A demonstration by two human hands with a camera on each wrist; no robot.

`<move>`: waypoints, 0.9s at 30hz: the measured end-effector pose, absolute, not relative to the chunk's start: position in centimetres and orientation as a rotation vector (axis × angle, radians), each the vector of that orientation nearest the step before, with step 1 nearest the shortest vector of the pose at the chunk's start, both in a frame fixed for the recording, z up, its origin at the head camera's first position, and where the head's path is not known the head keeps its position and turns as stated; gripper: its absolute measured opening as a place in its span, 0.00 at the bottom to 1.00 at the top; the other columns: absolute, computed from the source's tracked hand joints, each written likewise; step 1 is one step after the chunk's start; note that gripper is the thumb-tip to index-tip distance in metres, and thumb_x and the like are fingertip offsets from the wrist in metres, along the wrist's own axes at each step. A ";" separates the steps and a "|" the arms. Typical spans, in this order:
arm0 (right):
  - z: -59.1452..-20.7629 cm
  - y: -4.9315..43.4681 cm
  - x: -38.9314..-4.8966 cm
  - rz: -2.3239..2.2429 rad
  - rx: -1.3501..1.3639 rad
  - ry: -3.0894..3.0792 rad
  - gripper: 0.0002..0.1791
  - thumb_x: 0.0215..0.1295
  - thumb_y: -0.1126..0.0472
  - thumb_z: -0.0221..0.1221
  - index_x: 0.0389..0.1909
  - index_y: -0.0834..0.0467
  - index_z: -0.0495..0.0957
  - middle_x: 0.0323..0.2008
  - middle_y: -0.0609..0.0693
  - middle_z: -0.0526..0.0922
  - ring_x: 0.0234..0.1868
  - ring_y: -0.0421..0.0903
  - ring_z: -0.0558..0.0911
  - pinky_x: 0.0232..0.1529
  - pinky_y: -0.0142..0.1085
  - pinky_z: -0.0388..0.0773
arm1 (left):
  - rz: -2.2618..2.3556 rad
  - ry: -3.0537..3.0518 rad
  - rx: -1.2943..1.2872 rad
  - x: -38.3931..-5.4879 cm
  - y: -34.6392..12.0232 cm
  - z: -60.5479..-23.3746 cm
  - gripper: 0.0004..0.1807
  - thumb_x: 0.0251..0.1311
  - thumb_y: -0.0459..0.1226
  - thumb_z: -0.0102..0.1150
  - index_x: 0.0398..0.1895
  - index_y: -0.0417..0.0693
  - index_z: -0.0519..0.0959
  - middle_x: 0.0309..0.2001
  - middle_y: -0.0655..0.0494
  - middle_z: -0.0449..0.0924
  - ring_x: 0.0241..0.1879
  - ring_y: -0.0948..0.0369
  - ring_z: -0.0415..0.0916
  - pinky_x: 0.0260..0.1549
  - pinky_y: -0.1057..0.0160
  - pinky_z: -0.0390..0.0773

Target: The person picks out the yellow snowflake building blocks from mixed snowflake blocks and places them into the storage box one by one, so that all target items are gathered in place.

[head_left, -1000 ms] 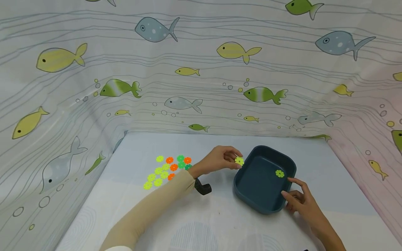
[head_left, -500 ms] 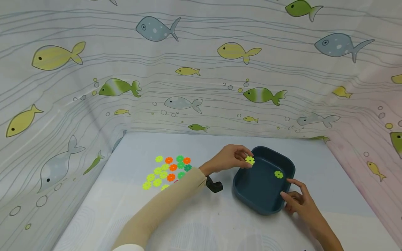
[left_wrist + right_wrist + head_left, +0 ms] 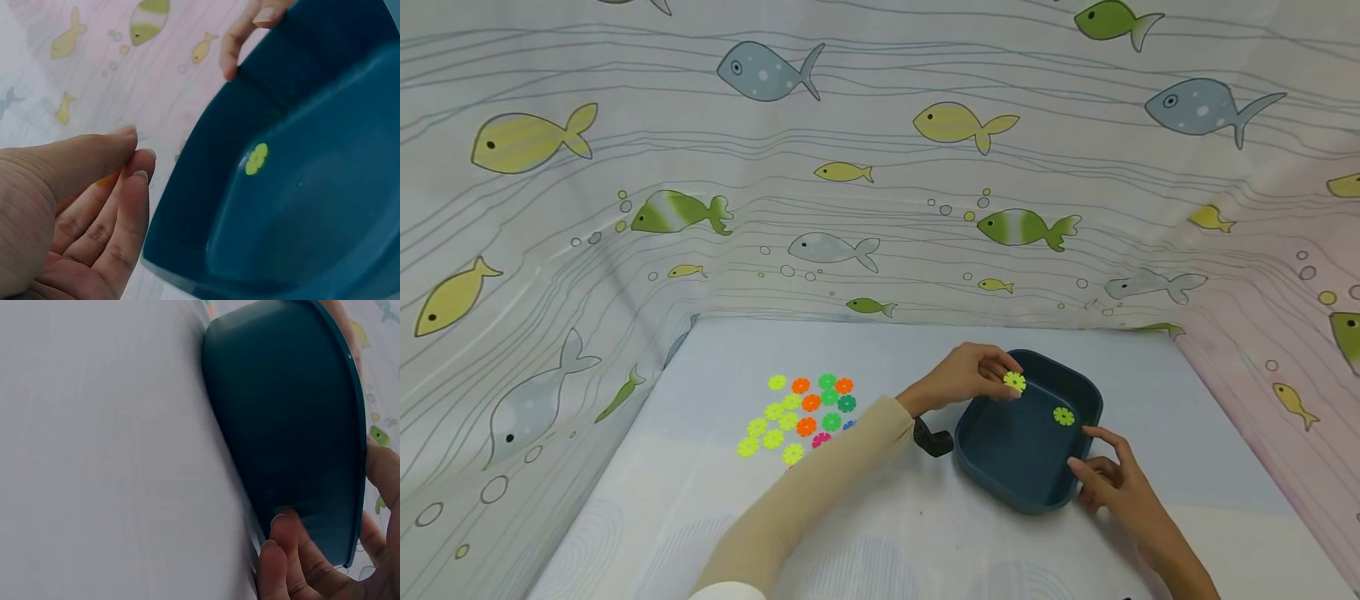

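Note:
My left hand (image 3: 962, 375) pinches a yellow-green notched plastic disc (image 3: 1014, 382) above the far left rim of a dark blue bin (image 3: 1011, 458). From the left wrist, thumb and fingertips (image 3: 128, 147) meet beside the bin wall (image 3: 187, 194); the held disc is hidden there. Another yellow-green disc (image 3: 1063, 416) lies inside the bin, towards its right side. My right hand (image 3: 1116, 483) grips the bin's right edge. In the right wrist view its fingers (image 3: 287, 534) press the outer wall (image 3: 287, 412) while the thumb reaches the rim.
Loose discs in yellow-green, orange (image 3: 811, 402), green (image 3: 831, 422) and pink (image 3: 822, 440) lie on the white tabletop (image 3: 715, 375) to the left; my left sleeve (image 3: 820, 483) covers some. A black device (image 3: 933, 438) sits at the left wrist. Fish-printed cloth (image 3: 895, 200) walls the table.
My left hand has moved right with the pinched disc, from outside the bin's left rim to over its inside. The right hand keeps its grip and the bin has barely shifted.

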State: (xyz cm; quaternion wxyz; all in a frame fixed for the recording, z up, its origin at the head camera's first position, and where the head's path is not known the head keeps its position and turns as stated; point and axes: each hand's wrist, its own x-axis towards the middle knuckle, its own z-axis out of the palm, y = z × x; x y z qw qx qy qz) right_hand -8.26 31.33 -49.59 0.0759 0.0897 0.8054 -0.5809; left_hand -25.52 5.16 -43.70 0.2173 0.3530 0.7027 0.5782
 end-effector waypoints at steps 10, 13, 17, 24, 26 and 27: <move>-49.8 31.1 -8.4 -1.721 0.310 2.418 0.42 0.75 0.47 0.61 0.78 0.45 0.45 0.43 0.58 0.81 0.36 0.53 0.81 0.35 0.41 0.82 | 1.599 1.879 0.961 -25.5 7.0 -44.4 0.20 0.60 0.33 0.74 0.55 0.40 0.82 0.41 0.55 0.87 0.37 0.58 0.87 0.47 0.43 0.83; -49.7 31.1 -8.4 -1.717 0.316 2.419 0.42 0.75 0.47 0.61 0.78 0.45 0.45 0.43 0.58 0.81 0.36 0.53 0.81 0.35 0.41 0.82 | 1.588 1.891 0.958 -25.5 7.5 -44.4 0.20 0.60 0.33 0.74 0.55 0.40 0.82 0.40 0.55 0.87 0.37 0.59 0.87 0.46 0.45 0.84; -49.7 31.1 -8.4 -1.719 0.312 2.420 0.42 0.75 0.47 0.60 0.78 0.46 0.45 0.44 0.59 0.81 0.36 0.53 0.81 0.35 0.41 0.82 | 1.576 1.910 0.937 -25.5 8.2 -44.3 0.20 0.60 0.32 0.74 0.54 0.39 0.82 0.39 0.55 0.87 0.36 0.59 0.87 0.45 0.47 0.85; -49.8 31.3 -8.4 -1.738 0.289 2.418 0.41 0.76 0.48 0.59 0.79 0.46 0.45 0.44 0.59 0.80 0.36 0.53 0.81 0.35 0.42 0.82 | 1.516 1.977 0.921 -25.4 9.6 -44.6 0.20 0.59 0.34 0.75 0.54 0.41 0.83 0.39 0.59 0.86 0.36 0.63 0.86 0.40 0.59 0.86; -49.9 31.3 -8.5 -1.740 0.281 2.417 0.41 0.76 0.48 0.59 0.79 0.46 0.45 0.43 0.58 0.80 0.36 0.53 0.81 0.35 0.42 0.82 | 1.477 2.015 0.909 -25.3 9.9 -44.8 0.20 0.58 0.35 0.76 0.53 0.43 0.84 0.38 0.61 0.85 0.36 0.65 0.85 0.39 0.63 0.85; -49.9 31.3 -8.5 -1.740 0.279 2.416 0.41 0.76 0.48 0.59 0.78 0.46 0.45 0.43 0.58 0.80 0.36 0.53 0.81 0.35 0.42 0.82 | 1.458 2.033 0.900 -25.2 10.1 -45.0 0.19 0.57 0.35 0.76 0.52 0.44 0.84 0.38 0.62 0.85 0.35 0.65 0.85 0.38 0.65 0.84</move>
